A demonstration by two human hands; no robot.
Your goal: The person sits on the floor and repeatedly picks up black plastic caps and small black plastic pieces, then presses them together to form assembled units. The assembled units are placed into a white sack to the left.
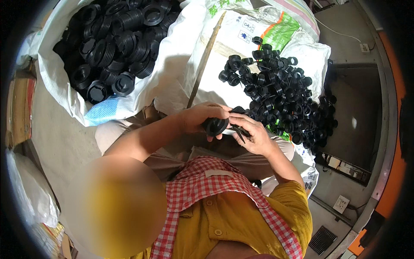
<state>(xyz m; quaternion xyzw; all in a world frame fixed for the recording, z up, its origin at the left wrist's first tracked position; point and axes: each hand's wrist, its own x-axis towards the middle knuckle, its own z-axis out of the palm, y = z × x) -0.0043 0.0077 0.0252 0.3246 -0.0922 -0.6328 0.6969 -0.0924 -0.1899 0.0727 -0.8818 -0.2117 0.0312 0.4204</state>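
My left hand [196, 115] grips a round black plastic cap [215, 126] in front of my lap. My right hand [255, 134] meets it from the right and holds a small black ring against the cap, with a thin dark piece [239, 134] sticking out under its fingers; I cannot tell what that piece is. Just beyond my right hand, a heap of small black rings [276, 95] lies on a white sack [224, 82]. Both hands touch the cap.
An open white sack [56, 77] at the upper left is full of larger black caps [112, 43]. A wooden stick [206, 58] leans between the sacks. Cardboard [19, 108] is at the left, a wall socket [341, 203] at the lower right. I wear a yellow shirt and a red checked apron [207, 181].
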